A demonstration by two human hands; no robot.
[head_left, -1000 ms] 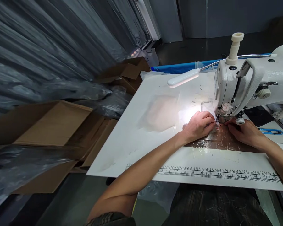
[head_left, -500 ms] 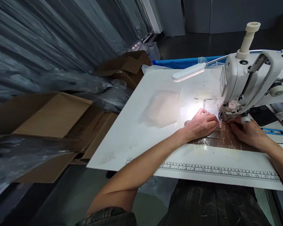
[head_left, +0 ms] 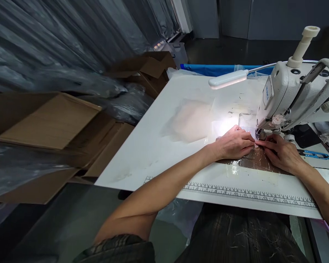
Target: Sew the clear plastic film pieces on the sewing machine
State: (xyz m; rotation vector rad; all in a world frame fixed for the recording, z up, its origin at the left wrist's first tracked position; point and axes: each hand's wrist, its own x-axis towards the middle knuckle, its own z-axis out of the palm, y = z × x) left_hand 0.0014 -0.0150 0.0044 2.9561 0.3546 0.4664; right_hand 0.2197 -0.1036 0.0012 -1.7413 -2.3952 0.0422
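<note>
Sewing machine cut off at right; fingers partly hide pale cloth.

Harsh white light is pooling between the slim lamp and the left hand, bleaching the surface there. The surrounding room is lying dim, and the leftmost cardboard box is looking stretched and soft.

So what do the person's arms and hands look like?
The left hand and right hand are both bare, with five-fingered human shapes and no gloves. I see no watch or bracelet. On the left arm, a dark sleeve with faint checks ends near the elbow. Any right sleeve is out of view.
</note>
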